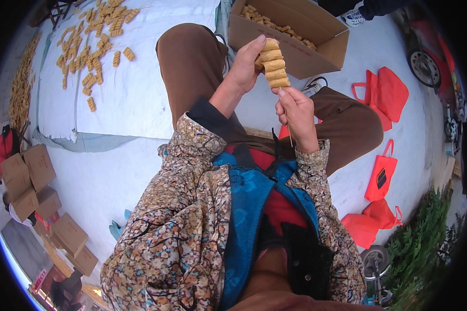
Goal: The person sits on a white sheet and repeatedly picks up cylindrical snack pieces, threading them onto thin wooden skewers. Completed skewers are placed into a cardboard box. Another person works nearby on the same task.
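Note:
My left hand [246, 64] holds a skewer of yellowish-brown rolled food pieces [275, 67] by its upper left side, with the thumb near the top roll. My right hand [295, 110] pinches the thin wooden stick [290, 130] just below the lowest roll. The stick's lower end points down toward my lap. Behind the skewer stands an open cardboard box [288, 50], and many loose rolls [257, 17] lie inside it. Many filled skewers [97, 50] are spread on a white sheet [128, 105] at the upper left.
Red bags [381, 177] lie on the floor at the right, near motorcycles [424, 66] and a green plant [416, 241]. A person's shoe [353, 18] is beyond the box. At the left are cardboard boxes [70, 233], other people and a long pile of yellowish-brown pieces [21, 85].

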A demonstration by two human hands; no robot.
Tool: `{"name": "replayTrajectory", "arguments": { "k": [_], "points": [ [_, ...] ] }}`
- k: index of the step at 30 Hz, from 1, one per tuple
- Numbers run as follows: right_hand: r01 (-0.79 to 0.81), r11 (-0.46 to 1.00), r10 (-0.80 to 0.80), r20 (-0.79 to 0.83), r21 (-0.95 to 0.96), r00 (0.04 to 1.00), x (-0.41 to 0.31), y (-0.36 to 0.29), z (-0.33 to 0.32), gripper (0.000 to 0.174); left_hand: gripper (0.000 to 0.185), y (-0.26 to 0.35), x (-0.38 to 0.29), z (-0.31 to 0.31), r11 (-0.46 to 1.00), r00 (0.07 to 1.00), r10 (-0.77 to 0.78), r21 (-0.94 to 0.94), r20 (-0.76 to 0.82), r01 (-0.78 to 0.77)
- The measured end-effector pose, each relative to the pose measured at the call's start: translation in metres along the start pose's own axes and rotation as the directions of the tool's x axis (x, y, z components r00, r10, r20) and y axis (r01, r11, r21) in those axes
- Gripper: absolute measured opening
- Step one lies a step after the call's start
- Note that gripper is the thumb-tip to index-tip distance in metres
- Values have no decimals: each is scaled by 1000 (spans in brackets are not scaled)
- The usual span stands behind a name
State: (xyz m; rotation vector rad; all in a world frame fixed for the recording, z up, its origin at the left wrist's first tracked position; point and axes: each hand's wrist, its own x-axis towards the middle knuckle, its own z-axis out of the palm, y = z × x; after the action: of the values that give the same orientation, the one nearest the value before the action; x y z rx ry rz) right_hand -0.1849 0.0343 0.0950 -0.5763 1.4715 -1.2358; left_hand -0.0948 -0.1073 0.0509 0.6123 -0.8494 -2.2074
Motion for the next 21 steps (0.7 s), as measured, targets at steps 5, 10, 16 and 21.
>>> {"name": "replayTrajectory", "arguments": {
  "k": [5, 10, 16, 21],
  "points": [
    [-24, 999, 23, 7, 29, 1000, 2, 3, -2, 22, 45, -1, 2, 0, 995, 1000, -1, -96, -29, -2],
    [-38, 998, 37, 33, 54, 999, 5, 7, -4, 22, 36, -3, 6, -5, 1000, 997, 6, 6, -72, -5],
    [-24, 1000, 24, 3, 0, 1000, 6, 11, -5, 20, 30, -2, 2, -2, 997, 993, -13, 72, -121, 22],
    [-31, 999, 31, -21, 18, 999, 3, 12, -5, 19, 27, -9, 4, -1, 999, 992, 9, 34, -127, -4]
  ]
}}
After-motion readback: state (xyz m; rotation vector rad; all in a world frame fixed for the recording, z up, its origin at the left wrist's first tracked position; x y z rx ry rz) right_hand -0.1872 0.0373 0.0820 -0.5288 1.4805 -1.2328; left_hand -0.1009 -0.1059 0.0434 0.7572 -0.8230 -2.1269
